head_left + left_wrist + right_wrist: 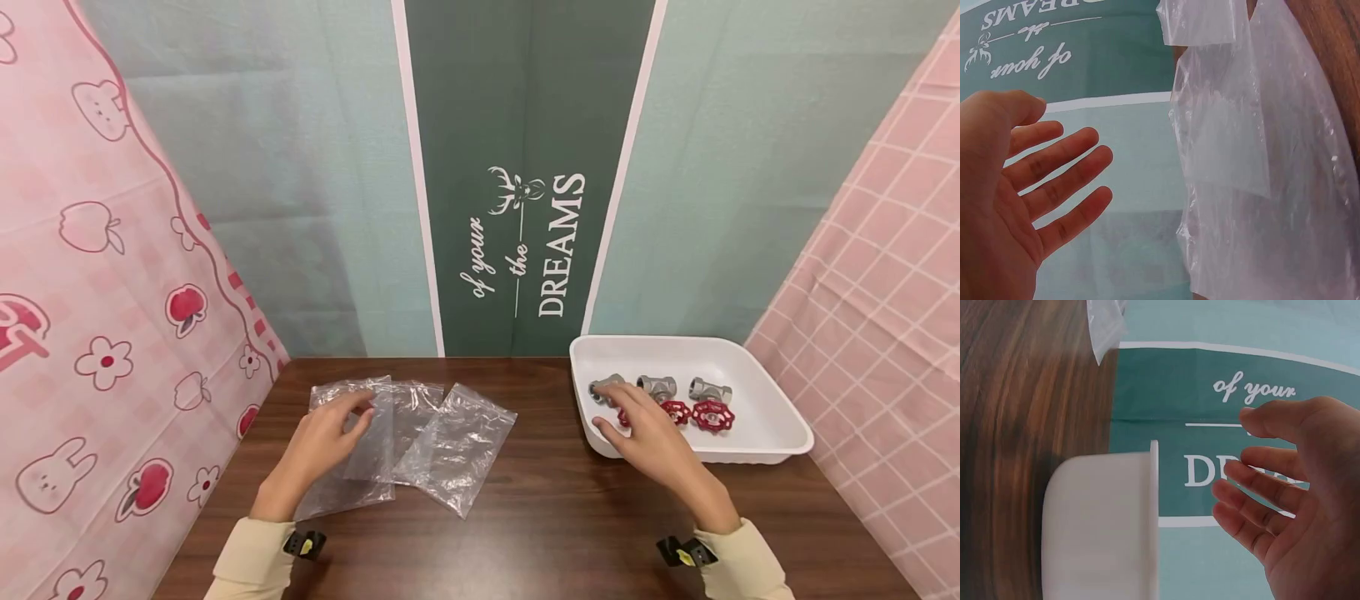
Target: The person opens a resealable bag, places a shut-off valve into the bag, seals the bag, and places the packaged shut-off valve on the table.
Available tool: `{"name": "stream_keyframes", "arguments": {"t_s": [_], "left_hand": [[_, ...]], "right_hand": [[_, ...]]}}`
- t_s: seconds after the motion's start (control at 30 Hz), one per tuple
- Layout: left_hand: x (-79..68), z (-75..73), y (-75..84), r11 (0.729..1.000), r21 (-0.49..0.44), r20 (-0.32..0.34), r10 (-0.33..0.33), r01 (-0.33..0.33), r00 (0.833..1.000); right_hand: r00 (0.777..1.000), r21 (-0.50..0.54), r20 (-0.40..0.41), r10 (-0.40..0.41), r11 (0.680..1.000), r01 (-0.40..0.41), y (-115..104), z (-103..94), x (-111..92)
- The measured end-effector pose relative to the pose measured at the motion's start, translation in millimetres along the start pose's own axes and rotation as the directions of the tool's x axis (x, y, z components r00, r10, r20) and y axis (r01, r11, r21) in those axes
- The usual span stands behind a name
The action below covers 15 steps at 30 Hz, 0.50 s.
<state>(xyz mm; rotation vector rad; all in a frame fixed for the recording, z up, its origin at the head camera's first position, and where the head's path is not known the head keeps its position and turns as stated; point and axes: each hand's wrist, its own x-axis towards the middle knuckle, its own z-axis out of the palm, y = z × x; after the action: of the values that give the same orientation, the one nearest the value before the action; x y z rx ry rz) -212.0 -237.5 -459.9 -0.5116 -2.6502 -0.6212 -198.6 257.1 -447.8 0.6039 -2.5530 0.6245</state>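
Fingers [1071, 182] loosely spread, empty: left hand [321, 437] above flat clear plastic bags [459, 450] on brown table [540, 508], right hand [651, 437] over red-wheeled silver metal valves [712, 397] in white plastic tray [765, 414]. Expect heavy, rigid valves: grip bodies [662, 386]. Likely limp, slippery bags: pinch edges.

A dark brown, wood-grained tabletop [540, 517] carries a white, rectangular tray [750, 456] with rounded corners. Well to the left of the tray lie flat, transparent, crinkled plastic bags [459, 450], overlapping; the bag nearest the tray lies slanted.
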Motion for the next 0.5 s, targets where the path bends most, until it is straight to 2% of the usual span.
{"name": "stream_keyframes", "arguments": {"t_s": [0.13,0.37,0.5], "left_hand": [[-0.3,4.9,1.0,1.000,-0.005,-0.009,0.005,-0.005,1.000],[-1.7,14.9,1.9,0.998,-0.050,-0.031,0.034,-0.036,0.999],[-3.0,19.2,4.5,0.998,-0.060,-0.022,0.013,-0.015,1.000]], "right_hand": [[1.000,0.008,0.004,0.006,1.000,-0.006,-3.4,5.7,-0.9],[0.999,0.019,-0.034,-0.026,0.999,0.027,-8.1,16.8,-3.7],[0.998,0.044,-0.041,-0.040,0.998,0.042,-10.8,22.9,-5.0]]}}
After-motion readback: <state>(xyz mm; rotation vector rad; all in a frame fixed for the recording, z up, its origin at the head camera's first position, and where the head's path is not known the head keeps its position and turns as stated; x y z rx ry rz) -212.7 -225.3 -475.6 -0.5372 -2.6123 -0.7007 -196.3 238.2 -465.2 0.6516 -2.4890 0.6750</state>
